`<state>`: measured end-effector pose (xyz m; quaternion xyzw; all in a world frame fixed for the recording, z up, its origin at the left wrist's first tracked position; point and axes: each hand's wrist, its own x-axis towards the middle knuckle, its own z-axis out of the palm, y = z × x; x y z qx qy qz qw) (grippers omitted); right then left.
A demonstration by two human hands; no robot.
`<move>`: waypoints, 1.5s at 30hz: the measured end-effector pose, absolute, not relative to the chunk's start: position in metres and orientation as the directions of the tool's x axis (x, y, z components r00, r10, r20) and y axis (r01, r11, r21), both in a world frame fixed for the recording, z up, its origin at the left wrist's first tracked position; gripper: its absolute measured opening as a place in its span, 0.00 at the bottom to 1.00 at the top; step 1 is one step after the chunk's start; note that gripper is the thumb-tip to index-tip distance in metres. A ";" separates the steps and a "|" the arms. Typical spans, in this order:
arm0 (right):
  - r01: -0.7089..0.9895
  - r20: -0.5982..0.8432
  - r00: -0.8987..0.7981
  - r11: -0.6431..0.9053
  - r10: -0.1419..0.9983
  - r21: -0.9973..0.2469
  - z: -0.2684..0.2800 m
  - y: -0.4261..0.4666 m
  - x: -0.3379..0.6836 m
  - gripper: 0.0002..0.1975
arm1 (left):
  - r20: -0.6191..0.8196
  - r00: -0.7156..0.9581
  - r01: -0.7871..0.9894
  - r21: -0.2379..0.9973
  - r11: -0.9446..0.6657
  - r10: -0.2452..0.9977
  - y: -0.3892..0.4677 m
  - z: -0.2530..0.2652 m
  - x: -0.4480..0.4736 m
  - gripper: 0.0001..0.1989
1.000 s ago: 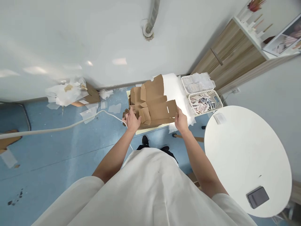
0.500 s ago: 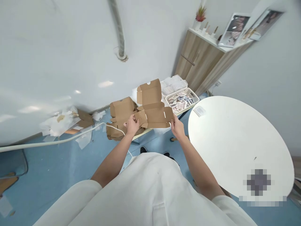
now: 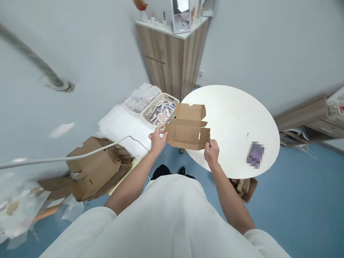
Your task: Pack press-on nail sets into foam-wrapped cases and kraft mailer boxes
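Observation:
A brown cardboard box blank (image 3: 187, 134), unfolded with its lid panel pointing away from me, is held up in front of my body. My left hand (image 3: 158, 139) pinches its left side flap between thumb and fingers. At the lower right corner, my right hand (image 3: 212, 152) grips the other side flap. The blank hangs partly over the near left edge of the round white table (image 3: 228, 107). Left of my left arm lies a stack of similar flat box blanks (image 3: 99, 168) on a low table.
A white cable (image 3: 94, 154) runs across the stack. Behind it are a basket of small printed cards (image 3: 161, 113) and a tray of clear packets (image 3: 142, 98). A wooden cabinet (image 3: 166, 53) fills the corner. Under the round table stands a carton (image 3: 249, 190). Crumpled paper lies lower left.
My view and body have turned right, so the stack and baskets now sit further left. The box blank, still in both hands, has moved from over the stack to the round table's edge.

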<state>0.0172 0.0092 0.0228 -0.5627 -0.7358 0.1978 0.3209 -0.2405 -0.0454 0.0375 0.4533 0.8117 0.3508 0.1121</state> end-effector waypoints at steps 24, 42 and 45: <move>0.623 -0.062 0.494 -0.402 0.867 -0.671 -0.035 -0.003 0.086 0.22 | -0.295 0.054 0.374 0.892 0.255 0.954 0.085 -0.047 -0.160 0.21; 0.781 -0.088 0.455 -0.445 0.886 -0.438 -0.014 0.061 0.118 0.27 | -0.091 0.619 0.717 0.472 -0.514 0.780 0.057 -0.022 -0.113 0.22; 0.747 -0.261 0.388 -0.467 0.884 -0.474 -0.014 0.096 0.129 0.27 | -0.174 0.588 0.768 0.427 -0.478 0.790 0.058 -0.027 -0.100 0.19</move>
